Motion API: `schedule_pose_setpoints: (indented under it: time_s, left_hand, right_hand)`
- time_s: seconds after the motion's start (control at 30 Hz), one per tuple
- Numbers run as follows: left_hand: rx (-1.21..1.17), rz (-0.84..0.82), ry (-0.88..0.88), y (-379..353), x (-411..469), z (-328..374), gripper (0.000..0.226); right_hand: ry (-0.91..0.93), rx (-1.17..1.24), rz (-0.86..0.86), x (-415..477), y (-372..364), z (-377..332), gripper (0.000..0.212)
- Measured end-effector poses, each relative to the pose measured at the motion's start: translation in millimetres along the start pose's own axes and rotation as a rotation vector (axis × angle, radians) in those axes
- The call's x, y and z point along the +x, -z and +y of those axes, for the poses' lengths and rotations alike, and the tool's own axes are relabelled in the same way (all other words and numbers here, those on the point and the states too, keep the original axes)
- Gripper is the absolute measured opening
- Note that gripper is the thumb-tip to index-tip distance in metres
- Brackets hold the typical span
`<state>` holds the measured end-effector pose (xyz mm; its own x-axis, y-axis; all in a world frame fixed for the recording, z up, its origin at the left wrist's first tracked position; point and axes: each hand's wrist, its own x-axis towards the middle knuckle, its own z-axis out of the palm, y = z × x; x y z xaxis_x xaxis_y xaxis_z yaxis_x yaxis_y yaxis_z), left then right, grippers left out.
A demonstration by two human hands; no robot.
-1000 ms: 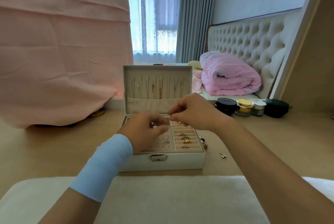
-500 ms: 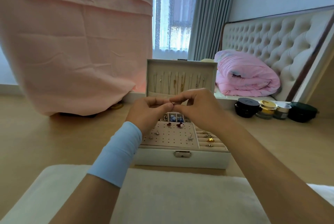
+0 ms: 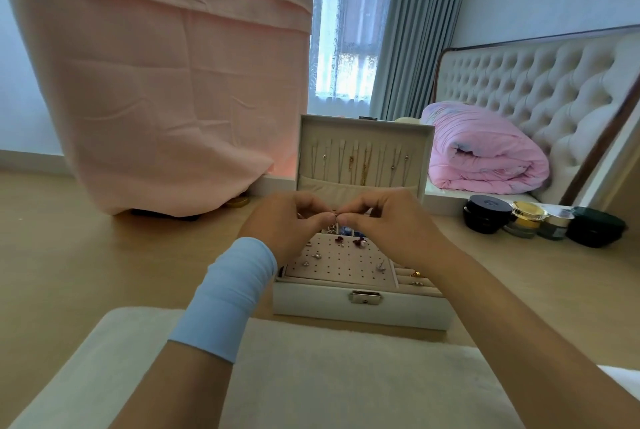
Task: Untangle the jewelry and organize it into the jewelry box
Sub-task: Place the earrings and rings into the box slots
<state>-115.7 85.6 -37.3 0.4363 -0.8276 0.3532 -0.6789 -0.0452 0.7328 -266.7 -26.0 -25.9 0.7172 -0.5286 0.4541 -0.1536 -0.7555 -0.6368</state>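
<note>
Head view puts both hands over the open jewelry box [image 3: 363,307], which sits on a wooden surface just beyond a white cushion [image 3: 311,376]. The left hand [image 3: 282,231] and right hand [image 3: 393,226] meet tip to tip above the box's back compartments. Each has thumb and forefinger closed in a tight pinch on one tiny jewelry piece [image 3: 335,218], with the other fingers curled in. The piece is too small for me to tell whether it is an earring or a clasp. A fine strand seems to hang just below the pinch.

I judge the step in hand to be working this piece free or apart before it is stowed. To do it well, I would hold the work where it is, low and directly over the tray, so anything that slips lands inside the box. I would ease the two pinches apart with a small rolling motion and not a tug, since a strand this thin could kink or snap.

The perforated panel [image 3: 343,264] has many free holes in front of the red earrings [image 3: 339,240]. The lid [image 3: 426,151] already carries hanging necklaces [image 3: 362,165]. Which spot suits this piece depends on what it turns out to be.
</note>
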Motion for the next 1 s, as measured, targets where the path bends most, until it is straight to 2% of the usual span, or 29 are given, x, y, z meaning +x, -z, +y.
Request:
schedule_pose_setpoints:
  time_s: [0.1, 0.23, 0.33, 0.43, 0.83, 1.0]
  left_hand:
    - [0.178, 0.017, -0.02, 5, 1, -3, 0.008]
    - [0.359, -0.067, 0.014, 12, -2, -4, 0.008]
    - [0.456, -0.121, 0.021, 14, -4, -4, 0.015]
    - [0.517, -0.102, 0.036, 17, -3, -7, 0.017]
    - [0.485, -0.209, -0.006, 12, -4, -2, 0.012]
    - [0.438, -0.233, 0.011, 9, -3, -6, 0.01]
  right_hand:
    - [-0.015, -0.1, 0.007, -1, -3, 2, 0.012]
    - [-0.068, -0.348, -0.021, -3, -7, 6, 0.007]
    - [-0.031, -0.472, -0.067, -4, -12, 1, 0.002]
    - [-0.006, -0.562, -0.107, -2, -17, -3, 0.009]
    - [0.055, -0.628, -0.229, -5, -12, -2, 0.009]
    - [0.063, -0.649, -0.212, -8, -10, -2, 0.01]
